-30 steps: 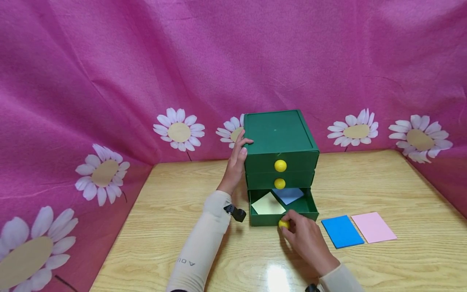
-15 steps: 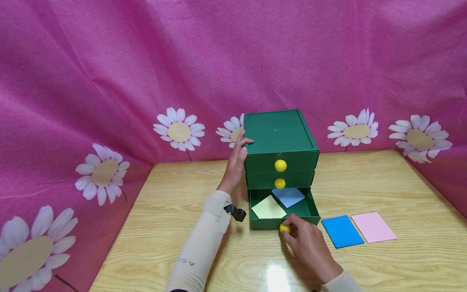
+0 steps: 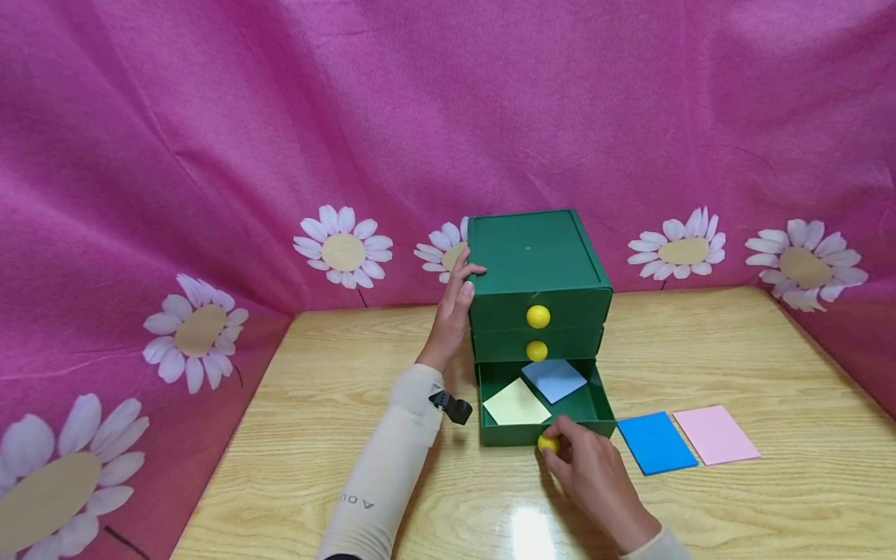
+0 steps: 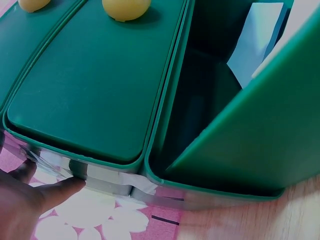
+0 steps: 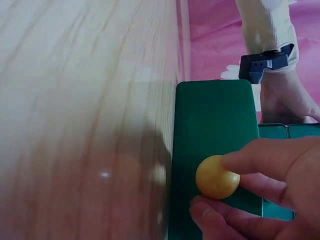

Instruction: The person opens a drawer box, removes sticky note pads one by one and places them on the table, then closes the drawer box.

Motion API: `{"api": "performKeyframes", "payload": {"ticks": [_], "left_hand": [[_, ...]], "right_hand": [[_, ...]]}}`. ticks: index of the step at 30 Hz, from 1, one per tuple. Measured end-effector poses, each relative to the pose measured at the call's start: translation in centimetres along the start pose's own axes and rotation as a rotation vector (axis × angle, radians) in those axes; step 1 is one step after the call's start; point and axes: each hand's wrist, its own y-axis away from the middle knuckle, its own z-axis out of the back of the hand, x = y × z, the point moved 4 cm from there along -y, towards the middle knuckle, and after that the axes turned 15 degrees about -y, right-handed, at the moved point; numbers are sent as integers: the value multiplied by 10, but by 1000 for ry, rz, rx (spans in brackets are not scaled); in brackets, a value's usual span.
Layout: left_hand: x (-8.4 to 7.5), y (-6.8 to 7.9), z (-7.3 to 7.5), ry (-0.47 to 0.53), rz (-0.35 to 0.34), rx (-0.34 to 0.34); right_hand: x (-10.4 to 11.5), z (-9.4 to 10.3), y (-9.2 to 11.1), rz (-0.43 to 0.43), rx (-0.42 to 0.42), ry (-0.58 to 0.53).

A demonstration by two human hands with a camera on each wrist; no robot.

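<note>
- Bottom drawer is sitting farther out than a second ago, jutting from the front of the green cabinet.
- Right hand is pinching the yellow knob, thumb and fingers clamped on it.
- Left hand is resting against the cabinet's left side, fingers apart.
- Pale yellow note and light blue note are lying inside the drawer.
- Darker blue note and pink note are lying side by side on the table, right of the drawer.

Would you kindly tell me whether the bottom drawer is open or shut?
Open: the bottom drawer juts out from the green cabinet, with a yellow paper and a light-blue paper visible inside.
</note>
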Motion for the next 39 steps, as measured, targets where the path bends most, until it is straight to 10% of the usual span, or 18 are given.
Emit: {"api": "performKeyframes", "payload": {"ticks": [39], "left_hand": [[-5, 0, -1, -7, 57, -5]], "right_hand": [[4, 2, 20, -80, 72, 25]]}}
